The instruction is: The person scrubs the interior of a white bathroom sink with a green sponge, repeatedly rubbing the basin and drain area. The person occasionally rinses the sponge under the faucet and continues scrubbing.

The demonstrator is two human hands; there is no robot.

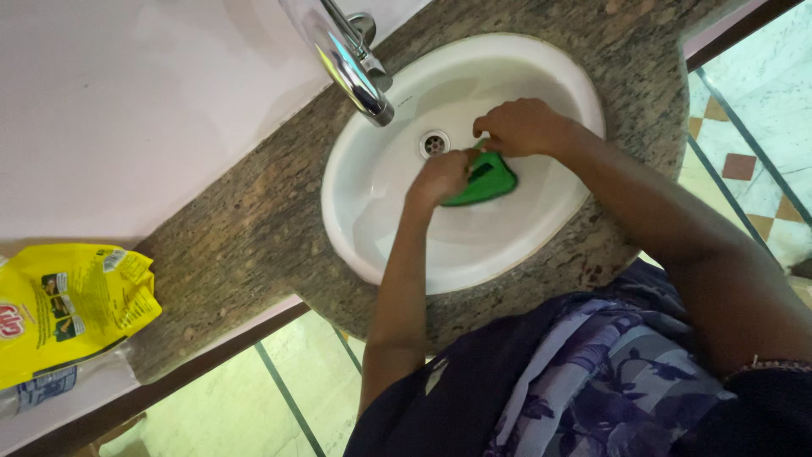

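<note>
A green scrub pad (486, 182) is held over the white oval sink basin (397, 220), just right of the drain (433, 143). My left hand (441, 176) grips the pad's left end. At the pad's upper edge, my right hand (520, 127) pinches it with the fingertips. Both hands are inside the basin, below and right of the chrome faucet (351, 61).
The basin is set in a speckled granite counter (254, 228) against a pale pink wall. A yellow plastic pouch (63, 309) lies on the counter at the far left. Tiled floor (753, 144) shows at right and below the counter edge.
</note>
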